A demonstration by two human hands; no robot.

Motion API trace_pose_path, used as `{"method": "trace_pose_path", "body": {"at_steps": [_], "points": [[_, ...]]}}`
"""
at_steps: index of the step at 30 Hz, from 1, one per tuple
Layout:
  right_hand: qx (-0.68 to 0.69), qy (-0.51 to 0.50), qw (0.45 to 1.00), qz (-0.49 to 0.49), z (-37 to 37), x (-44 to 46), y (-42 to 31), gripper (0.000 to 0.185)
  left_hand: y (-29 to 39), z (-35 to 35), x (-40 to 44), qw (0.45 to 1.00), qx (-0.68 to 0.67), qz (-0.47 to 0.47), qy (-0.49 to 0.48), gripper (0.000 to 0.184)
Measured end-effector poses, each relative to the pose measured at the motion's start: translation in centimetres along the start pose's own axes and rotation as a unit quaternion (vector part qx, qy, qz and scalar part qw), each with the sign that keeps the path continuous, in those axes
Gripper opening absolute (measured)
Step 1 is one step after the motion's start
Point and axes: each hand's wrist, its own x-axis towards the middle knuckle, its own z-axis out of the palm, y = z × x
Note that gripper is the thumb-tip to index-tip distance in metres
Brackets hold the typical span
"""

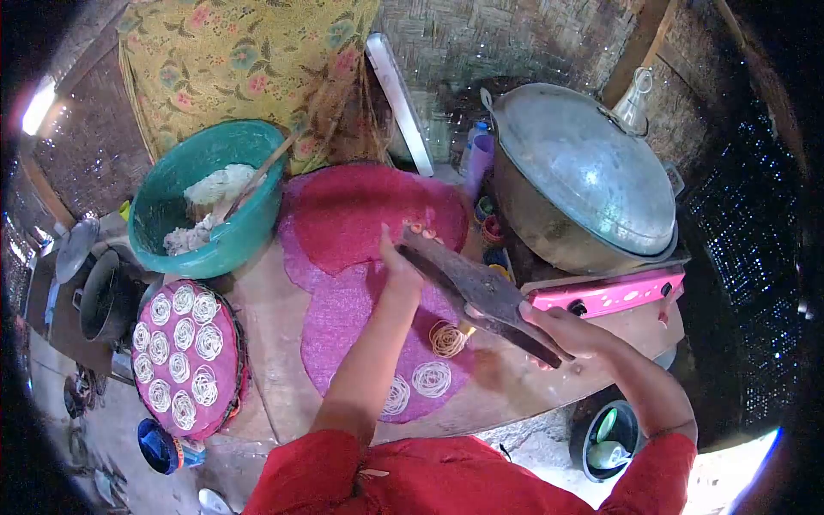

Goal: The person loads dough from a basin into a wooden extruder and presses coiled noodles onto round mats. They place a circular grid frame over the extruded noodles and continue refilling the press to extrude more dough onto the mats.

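Both my hands grip a dark wooden noodle press, tilted over the table. My left hand is wrapped round its upper left end, fingertips showing over the far edge. My right hand clasps its lower right end. Just beneath the press lies a yellowish coil of strands, close to a pale nozzle-like part on its underside. Two white noodle nests, one fully visible and another partly behind my left forearm, lie on the pink mesh cloth.
At left, a round pink-covered tray carries several white nests. Behind it stands a green basin with white dough and a wooden stick. A large lidded pot stands on a pink stove at right. A dark bucket is below.
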Motion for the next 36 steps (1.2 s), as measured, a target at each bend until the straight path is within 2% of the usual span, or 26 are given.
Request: {"method": "trace_pose_path", "body": {"at_steps": [4,7,11,13,15,17,18,20,22,23,25,26,28,29,31,32,34,35,36], "points": [[0.044,-0.005,0.999,-0.031,1.4,1.6,0.4,0.064,2.1,0.9,0.8,0.999,0.023,-0.013,-0.031,0.050],[0.045,-0.029,0.996,-0.073,2.3,2.2,1.1,0.069,3.1,1.8,-0.4,0.998,0.044,-0.029,-0.029,0.051],[0.091,-0.068,0.993,-0.027,2.3,1.4,2.3,0.063,2.6,0.8,-2.6,0.996,0.079,-0.002,0.045,0.051],[0.087,-0.066,0.994,-0.032,1.8,1.1,3.2,0.064,1.1,0.3,-2.8,0.991,0.055,-0.006,0.125,0.050],[0.080,-0.019,0.996,-0.017,1.3,0.7,3.7,0.066,-0.4,-0.6,-2.3,0.992,0.050,-0.017,0.116,0.049],[0.073,-0.009,0.997,-0.013,0.5,0.7,4.3,0.068,-1.7,-0.9,-1.5,0.997,0.009,-0.037,0.070,0.048],[0.063,-0.016,0.998,-0.010,0.1,0.6,4.5,0.069,-2.4,-1.2,-1.4,0.999,0.000,-0.028,0.027,0.039],[0.054,-0.016,0.998,-0.006,-0.5,0.8,5.2,0.071,-2.9,-1.6,-0.9,1.000,-0.005,-0.024,0.001,0.038],[0.281,-0.147,0.946,-0.071,-0.4,1.6,6.5,0.079,-2.9,-1.7,-0.7,1.000,-0.001,-0.011,-0.014,0.033],[0.282,-0.144,0.946,-0.072,-0.3,2.9,7.2,0.079,-2.8,-1.8,-0.7,1.000,-0.001,-0.014,-0.015,0.033],[0.440,-0.352,0.814,-0.142,0.4,6.8,8.8,0.078,-2.6,-2.1,-0.9,0.999,-0.018,0.003,-0.029,0.032],[0.442,-0.353,0.812,-0.142,1.5,8.8,10.0,0.078,-2.6,-2.6,-0.7,0.999,-0.016,0.018,-0.043,0.030],[0.541,-0.334,0.753,-0.169,3.9,12.3,12.2,0.071,-2.3,-2.8,-0.9,0.999,-0.009,0.033,-0.039,0.030],[0.541,-0.336,0.752,-0.169,4.3,13.5,12.6,0.071,-2.0,-3.0,-0.9,0.998,-0.006,0.049,-0.037,0.029],[0.585,-0.401,0.686,-0.161,4.8,15.0,12.8,0.064,-1.3,-3.4,-0.8,0.998,-0.004,0.062,-0.028,0.029],[0.585,-0.403,0.685,-0.160,4.9,15.2,12.6,0.064,-0.9,-3.7,-0.6,0.997,-0.004,0.075,-0.020,0.029],[0.536,-0.320,0.770,-0.133,4.7,15.3,12.0,0.059,0.1,-4.3,0.0,0.996,-0.006,0.084,-0.026,0.029],[0.535,-0.319,0.771,-0.133,4.5,14.7,10.8,0.059,0.6,-4.4,0.3,0.995,-0.008,0.092,-0.033,0.029],[0.451,-0.309,0.825,-0.143,4.3,14.1,9.6,0.057,1.1,-4.4,0.6,0.995,-0.010,0.092,-0.034,0.029]]}}
